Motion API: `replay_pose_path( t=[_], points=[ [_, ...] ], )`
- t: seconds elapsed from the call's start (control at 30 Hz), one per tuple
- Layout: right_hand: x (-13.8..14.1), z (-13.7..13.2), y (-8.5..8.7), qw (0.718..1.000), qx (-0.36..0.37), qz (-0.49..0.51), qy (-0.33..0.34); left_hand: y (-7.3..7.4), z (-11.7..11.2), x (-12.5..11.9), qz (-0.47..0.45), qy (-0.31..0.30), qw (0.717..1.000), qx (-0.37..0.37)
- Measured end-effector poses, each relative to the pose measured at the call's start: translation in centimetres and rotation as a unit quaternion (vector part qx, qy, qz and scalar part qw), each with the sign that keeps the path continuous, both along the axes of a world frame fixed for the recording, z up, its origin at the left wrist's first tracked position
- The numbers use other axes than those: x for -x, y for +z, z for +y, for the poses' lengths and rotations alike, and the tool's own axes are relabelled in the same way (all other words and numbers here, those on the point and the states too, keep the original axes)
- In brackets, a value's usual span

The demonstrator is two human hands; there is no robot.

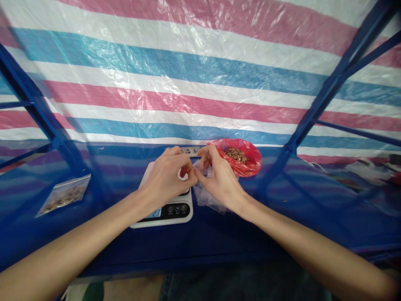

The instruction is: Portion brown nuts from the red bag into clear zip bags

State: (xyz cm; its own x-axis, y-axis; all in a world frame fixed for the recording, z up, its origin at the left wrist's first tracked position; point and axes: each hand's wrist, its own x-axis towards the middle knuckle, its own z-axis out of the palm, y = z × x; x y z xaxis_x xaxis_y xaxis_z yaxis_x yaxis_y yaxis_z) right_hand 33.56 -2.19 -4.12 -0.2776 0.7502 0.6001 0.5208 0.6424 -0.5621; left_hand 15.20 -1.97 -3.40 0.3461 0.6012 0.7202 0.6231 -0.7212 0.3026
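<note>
Both hands meet over the middle of the table: the left hand [166, 177] and the right hand [219, 179] pinch the top edge of a small clear plastic bag [205, 195], fingers closed on it, and the bag hangs between them. Just under the left hand sits a white kitchen scale [167, 211], its display near the front edge. Just beyond the right hand, a red bag [247, 161] lies open with brown seeds [236, 154] inside. Far left on the blue table [219, 238] lies a sealed clear packet [64, 194]. A striped tarp [188, 75] rises behind.
</note>
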Motion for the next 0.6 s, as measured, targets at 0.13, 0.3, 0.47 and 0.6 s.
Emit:
replay_pose_path(
  t=[0.13,0.3,0.47,0.6],
  points=[
    [0.2,0.4,-0.7,0.997,0.062,0.032,0.016,0.0,-0.1,-0.2,-0.004,0.002,1.0,-0.01],
    [0.1,0.3,0.0,0.993,0.002,0.118,0.004,0.7,-0.2,0.0,-0.014,0.046,0.999,0.011],
    [-0.1,0.2,0.8,0.975,0.027,0.213,0.048,1.7,0.6,0.7,-0.178,-0.071,0.974,0.123],
    [-0.6,1.7,0.0,0.933,0.152,0.324,0.041,1.1,1.9,1.0,-0.342,-0.119,0.909,0.206]
  ],
)
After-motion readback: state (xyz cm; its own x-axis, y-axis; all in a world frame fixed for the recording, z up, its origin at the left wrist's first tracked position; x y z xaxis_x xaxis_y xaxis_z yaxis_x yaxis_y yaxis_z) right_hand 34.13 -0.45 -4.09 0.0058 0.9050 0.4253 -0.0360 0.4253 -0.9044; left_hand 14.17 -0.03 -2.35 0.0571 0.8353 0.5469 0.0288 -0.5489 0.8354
